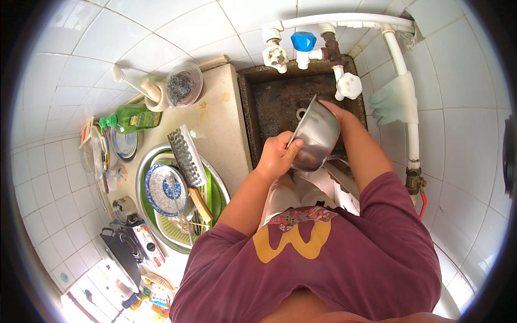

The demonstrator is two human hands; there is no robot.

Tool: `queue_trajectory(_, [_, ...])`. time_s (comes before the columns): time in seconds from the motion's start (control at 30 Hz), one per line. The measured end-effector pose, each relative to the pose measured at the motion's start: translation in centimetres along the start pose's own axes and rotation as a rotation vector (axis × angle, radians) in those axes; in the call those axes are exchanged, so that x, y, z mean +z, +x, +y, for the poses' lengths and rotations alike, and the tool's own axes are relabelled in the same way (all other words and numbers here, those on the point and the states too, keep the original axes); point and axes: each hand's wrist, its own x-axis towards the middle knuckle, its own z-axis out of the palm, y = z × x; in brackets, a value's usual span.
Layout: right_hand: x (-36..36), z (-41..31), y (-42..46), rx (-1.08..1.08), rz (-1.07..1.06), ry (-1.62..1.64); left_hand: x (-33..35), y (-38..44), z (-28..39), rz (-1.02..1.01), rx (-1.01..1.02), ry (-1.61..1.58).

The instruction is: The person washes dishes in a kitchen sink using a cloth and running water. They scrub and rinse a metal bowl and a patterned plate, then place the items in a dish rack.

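Note:
A stainless steel bowl [316, 139] is tilted on its side over the near part of a dark stone sink [274, 101], its mouth turned to the left and away from me. My left hand [280, 152] grips its near rim, thumb on the outer wall and fingers over the edge. On the far right side, my right hand [334, 111] holds the bowl; most of its fingers are hidden behind the metal. The inside of the bowl is out of sight. The drain hole [301, 113] shows beside the bowl's rim.
A tap with a white knob [349, 86] and a blue-handled valve [303, 41] overhang the sink. Left on the counter [220, 117], a metal basin [141, 177] holds a patterned plate [163, 189] and a cleaver [188, 155]. A green detergent bottle [139, 118] lies behind. A rubber glove [389, 101] hangs right.

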Motion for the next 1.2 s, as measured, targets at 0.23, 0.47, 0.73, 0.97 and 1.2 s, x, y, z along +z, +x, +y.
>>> queue_trajectory(0.23, [3.3, 7.2, -1.6, -0.161, -0.154, 0.461, 3.0, 1.7, -3.1, 0.391, 0.145, -0.128])
queue_trajectory(0.47, [2.7, 9.3, -0.6, -0.037, -0.422, 0.63, 5.1, 4.2, -8.1, 0.397, 0.208, 0.103])
queue_trajectory(0.73, [8.0, 4.4, -9.0, -0.228, -0.131, 0.386, 3.5, 5.6, -9.7, 0.399, 0.095, 0.17])
queue_trajectory(0.97, [5.1, 3.8, -9.9, -0.737, 0.38, 0.371, 2.7, 4.7, -8.3, 0.565, -0.297, -0.834])
queue_trajectory(1.2, [3.2, 4.5, -8.2, -0.969, 0.61, 0.258, 2.2, 3.1, -6.5, 0.694, -0.349, -0.947])
